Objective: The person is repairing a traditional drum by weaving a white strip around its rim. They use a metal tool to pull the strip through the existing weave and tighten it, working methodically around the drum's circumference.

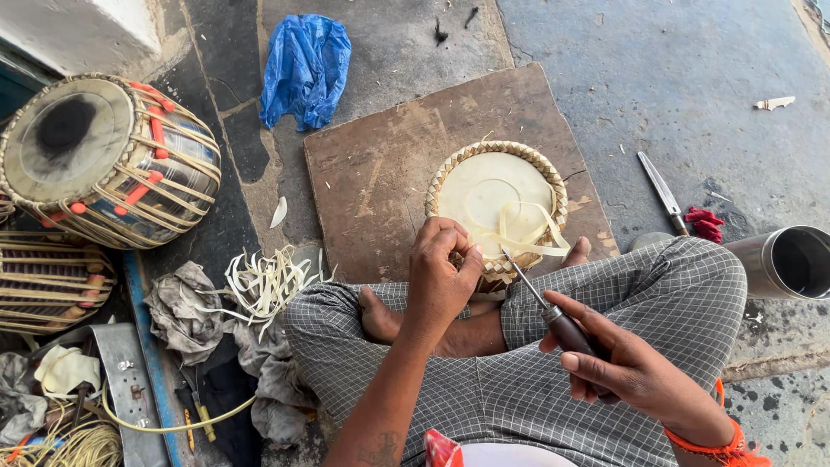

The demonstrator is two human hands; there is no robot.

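Two hands at work: left hand clenched on near rim of round drumhead, which rests on wooden board on the floor. Right hand grips awl by dark handle, tip at the pale lacing strip.

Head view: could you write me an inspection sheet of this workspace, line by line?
Surface: grey floor with a brown board.
Job's things: pale drumhead with woven rim, on the board; loose strips at its near edge.
Clutter: blue bag, strip cuttings, rags, scissors, red scrap, steel cup.
Fingers: left hand grips the rim; right hand holds an awl.
Cables: yellow cord.
Surroundings: two laced drums, crossed legs.
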